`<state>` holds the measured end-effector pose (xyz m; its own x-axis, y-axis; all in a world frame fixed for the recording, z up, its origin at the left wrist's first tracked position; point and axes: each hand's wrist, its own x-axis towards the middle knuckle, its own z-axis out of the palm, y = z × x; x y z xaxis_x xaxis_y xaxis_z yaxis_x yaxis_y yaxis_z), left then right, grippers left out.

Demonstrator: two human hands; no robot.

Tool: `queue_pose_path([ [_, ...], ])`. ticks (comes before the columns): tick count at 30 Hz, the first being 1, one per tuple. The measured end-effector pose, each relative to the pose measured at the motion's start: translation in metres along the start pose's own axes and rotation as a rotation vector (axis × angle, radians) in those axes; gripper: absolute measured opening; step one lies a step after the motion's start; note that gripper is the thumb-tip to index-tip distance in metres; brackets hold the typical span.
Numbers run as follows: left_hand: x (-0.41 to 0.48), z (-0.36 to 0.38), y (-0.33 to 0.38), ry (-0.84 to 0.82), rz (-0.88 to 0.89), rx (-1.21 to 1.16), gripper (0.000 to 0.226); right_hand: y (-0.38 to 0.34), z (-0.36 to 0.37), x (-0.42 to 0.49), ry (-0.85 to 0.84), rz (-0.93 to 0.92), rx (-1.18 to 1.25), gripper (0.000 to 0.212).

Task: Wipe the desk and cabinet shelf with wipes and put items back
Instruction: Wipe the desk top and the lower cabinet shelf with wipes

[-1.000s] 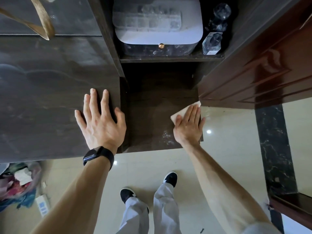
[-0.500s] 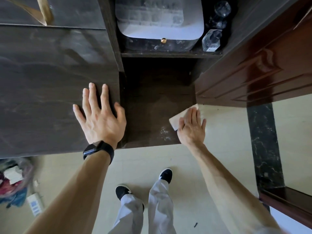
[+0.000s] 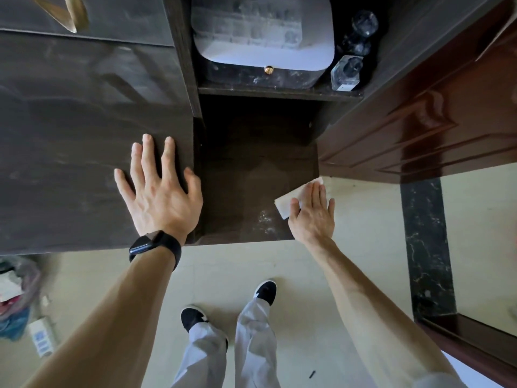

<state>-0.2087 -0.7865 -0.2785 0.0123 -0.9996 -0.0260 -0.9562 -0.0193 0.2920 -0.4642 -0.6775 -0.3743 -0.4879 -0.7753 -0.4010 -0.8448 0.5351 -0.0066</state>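
My right hand (image 3: 312, 212) lies flat with straight fingers on a white wipe (image 3: 285, 203), pressing it onto the right front corner of the dark lower cabinet shelf (image 3: 251, 169). A patch of pale dust (image 3: 264, 219) sits on the shelf just left of the wipe. My left hand (image 3: 159, 189), with a black watch on its wrist, rests open and flat on the dark desk top (image 3: 70, 152) beside the shelf opening. Most of the wipe is hidden under my fingers.
On the upper shelf (image 3: 279, 92) stand a white and black marbled box (image 3: 261, 43) with a gold knob and glass bottles (image 3: 347, 71). A red-brown door (image 3: 425, 119) stands right of the shelf. A rubbish bag (image 3: 16, 298) lies on the floor at left.
My right hand with the wipe has slid a little toward the shelf's front right corner. My left hand stays flat on the desk.
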Motion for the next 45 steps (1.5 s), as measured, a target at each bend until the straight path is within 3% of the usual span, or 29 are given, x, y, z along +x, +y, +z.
queue_pose_path([
  [8, 0.0, 0.001, -0.002, 0.016, 0.001, -0.013, 0.06, 0.024, 0.023, -0.061, 0.036, -0.07, -0.028, 0.069],
  [17, 0.0, 0.003, -0.002, 0.03, 0.006, 0.005, 0.059, 0.013, 0.011, 0.006, 0.116, -0.113, -0.045, 0.06],
  [22, -0.001, 0.001, -0.001, 0.024, -0.004, -0.015, 0.059, 0.068, 0.02, -0.056, 0.125, -0.378, 0.033, 0.066],
  [25, -0.001, -0.001, 0.0, 0.03, 0.002, -0.019, 0.058, 0.086, 0.02, -0.082, 0.047, -0.17, 0.211, 0.054],
  [28, -0.002, 0.0, 0.0, 0.036, -0.003, -0.021, 0.058, 0.087, 0.019, -0.09, 0.085, 0.105, 0.488, 0.04],
  [34, -0.002, 0.0, 0.001, 0.044, -0.009, -0.01, 0.058, 0.05, -0.01, -0.055, 0.048, 0.152, 0.744, 0.035],
  [36, -0.002, 0.001, 0.0, 0.043, -0.013, -0.006, 0.058, 0.037, -0.016, -0.028, 0.105, 0.072, 0.712, 0.035],
  [40, 0.0, 0.001, 0.002, 0.043, -0.021, 0.008, 0.059, 0.032, -0.014, 0.019, 0.378, -0.107, 0.56, 0.035],
  [45, -0.001, 0.001, 0.0, 0.034, -0.028, 0.01, 0.059, 0.021, 0.004, 0.016, 0.32, -0.261, 0.274, 0.044],
])
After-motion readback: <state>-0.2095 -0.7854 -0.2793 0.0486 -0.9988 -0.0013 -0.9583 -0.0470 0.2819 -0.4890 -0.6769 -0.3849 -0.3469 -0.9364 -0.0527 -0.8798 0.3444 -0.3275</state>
